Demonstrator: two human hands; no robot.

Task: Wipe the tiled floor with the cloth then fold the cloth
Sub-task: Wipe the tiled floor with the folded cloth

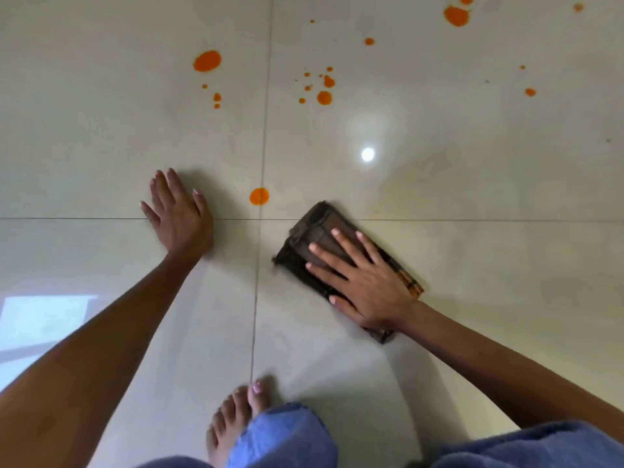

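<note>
A dark brown folded cloth lies flat on the glossy beige tiled floor, just right of where the tile joints cross. My right hand presses flat on top of the cloth, fingers spread and pointing up-left. My left hand rests flat on the bare floor to the left, fingers apart, holding nothing. An orange spill spot sits on the vertical joint between the two hands, a short way up-left of the cloth. More orange spots lie farther off, such as a large drop and a cluster.
A bare foot and blue denim trouser legs are at the bottom centre. Further orange drops dot the top right. A ceiling light glare reflects above the cloth; a window reflection shows at lower left.
</note>
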